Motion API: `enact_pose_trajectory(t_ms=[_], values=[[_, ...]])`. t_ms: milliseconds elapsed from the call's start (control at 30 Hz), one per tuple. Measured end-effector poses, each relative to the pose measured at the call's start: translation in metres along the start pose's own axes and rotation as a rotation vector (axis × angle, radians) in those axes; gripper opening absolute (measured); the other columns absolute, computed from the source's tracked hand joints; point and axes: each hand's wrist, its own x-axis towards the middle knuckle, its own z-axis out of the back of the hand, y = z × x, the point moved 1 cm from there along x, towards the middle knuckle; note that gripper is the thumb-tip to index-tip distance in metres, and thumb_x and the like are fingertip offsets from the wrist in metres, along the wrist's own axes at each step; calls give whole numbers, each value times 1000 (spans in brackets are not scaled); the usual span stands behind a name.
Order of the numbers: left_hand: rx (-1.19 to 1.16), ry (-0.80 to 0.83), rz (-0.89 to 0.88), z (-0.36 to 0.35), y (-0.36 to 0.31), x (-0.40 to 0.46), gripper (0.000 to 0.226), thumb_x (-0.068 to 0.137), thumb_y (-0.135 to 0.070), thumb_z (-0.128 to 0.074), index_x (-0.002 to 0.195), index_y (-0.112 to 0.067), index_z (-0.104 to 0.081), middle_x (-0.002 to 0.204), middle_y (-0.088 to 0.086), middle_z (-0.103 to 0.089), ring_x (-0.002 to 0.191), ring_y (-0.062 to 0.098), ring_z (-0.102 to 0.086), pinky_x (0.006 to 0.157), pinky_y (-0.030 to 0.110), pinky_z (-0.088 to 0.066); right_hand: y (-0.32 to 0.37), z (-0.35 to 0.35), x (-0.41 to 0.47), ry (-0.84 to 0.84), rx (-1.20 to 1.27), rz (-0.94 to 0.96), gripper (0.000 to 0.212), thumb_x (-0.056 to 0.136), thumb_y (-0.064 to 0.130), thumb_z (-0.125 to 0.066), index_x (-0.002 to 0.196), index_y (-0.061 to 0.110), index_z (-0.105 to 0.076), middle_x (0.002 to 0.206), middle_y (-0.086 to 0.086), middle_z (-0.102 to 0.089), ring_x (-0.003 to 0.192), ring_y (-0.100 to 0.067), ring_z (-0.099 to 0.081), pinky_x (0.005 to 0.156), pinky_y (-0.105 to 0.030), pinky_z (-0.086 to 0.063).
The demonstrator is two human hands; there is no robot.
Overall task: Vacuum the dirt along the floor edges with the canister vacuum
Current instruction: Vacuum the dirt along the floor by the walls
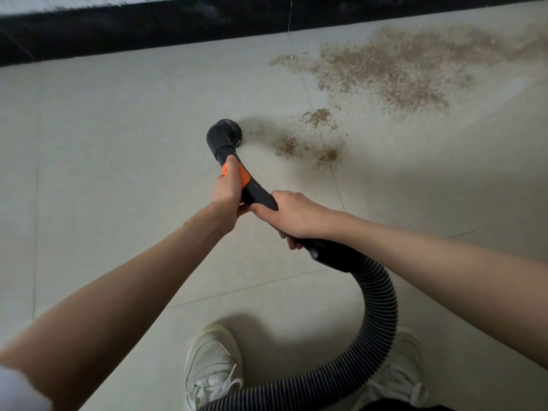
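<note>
**Over the tiled floor, both hands on the vacuum handle**

Over the pale tiled floor (pixel 118 143), both bare forearms reach forward and converge near the middle of the view. The left arm comes up from the lower left corner, nearly straight, and the left hand (pixel 226 192) wraps the curved black handle (pixel 258 197) at its forward end, fingers closed around it and the thumb lying along the orange collar (pixel 243 175). The right arm enters from the right edge, slightly bent at the wrist, and the right hand (pixel 292 215) clenches the same handle just behind the left, knuckles up, fingers curled underneath. The two hands sit close together, and they may be touching, though the angle makes that hard to confirm.

Beyond the left hand the handle ends in a round black brush nozzle (pixel 224 134), its bristles facing right, down at the floor. Just to its right lie small patches of brown dirt (pixel 308 143); a larger spread of dirt (pixel 400 69) lies further off, near the black baseboard (pixel 118 28) running along the top. Behind the right hand the ribbed hose (pixel 379 298) loops down and back between two white sneakers (pixel 213 363).
</note>
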Motion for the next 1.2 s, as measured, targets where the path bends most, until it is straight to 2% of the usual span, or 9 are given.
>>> enact_pose_trajectory(t_ms=[167, 333, 500, 733, 900, 1100, 1200], values=[[23, 4, -21, 3, -22, 15, 35, 93, -49, -37, 83, -17, -48, 76, 1, -54, 69, 16, -58, 52, 27, -46, 13, 6, 22, -24, 24, 6, 37, 95, 48, -43, 80, 15, -40, 67, -11, -57, 34, -18, -56, 35, -21, -41], [80, 68, -31, -7, -23, 14, 37, 95, -50, -34, 85, -17, -47, 83, 4, -57, 76, 19, -60, 57, 30, -50, 2, 8, 17, -56, 49, 17, 36, 95, 46, -43, 77, 15, -38, 62, -9, -57, 34, -18, -56, 35, -21, -41], [117, 119, -22, -20, -9, 2, 37, 95, -50, -33, 87, -17, -47, 84, 4, -57, 76, 18, -61, 51, 27, -49, -15, 5, -4, -73, 77, 8, 36, 94, 48, -43, 80, 15, -40, 63, -8, -59, 37, -18, -58, 36, -21, -42], [103, 158, 27, -33, 28, -24, 42, 96, -49, -33, 109, -12, -47, 85, 4, -55, 76, 18, -59, 48, 25, -47, -39, -11, -45, -87, 120, -94, 37, 91, 53, -44, 82, 17, -42, 64, -6, -58, 36, -16, -57, 38, -24, -45], [91, 180, 43, -47, 39, -40, 41, 95, -50, -33, 110, -14, -47, 85, 4, -54, 76, 17, -58, 48, 24, -46, -46, -11, -66, -89, 123, -159, 35, 91, 52, -42, 84, 17, -42, 66, -5, -57, 37, -15, -57, 41, -25, -47], [64, 184, 35, -57, 57, -49, 43, 96, -51, -33, 115, -14, -47, 86, 4, -52, 77, 16, -56, 56, 27, -47, -53, -14, -83, -81, 85, -209, 35, 92, 54, -40, 87, 19, -41, 71, -5, -57, 39, -15, -59, 47, -30, -53], [70, 187, 26, -55, 46, -40, 42, 95, -51, -34, 114, -15, -46, 89, 4, -54, 79, 17, -57, 54, 26, -46, -49, -10, -71, -95, 91, -192, 35, 92, 54, -41, 86, 19, -41, 71, -5, -57, 38, -15, -58, 44, -28, -50]])
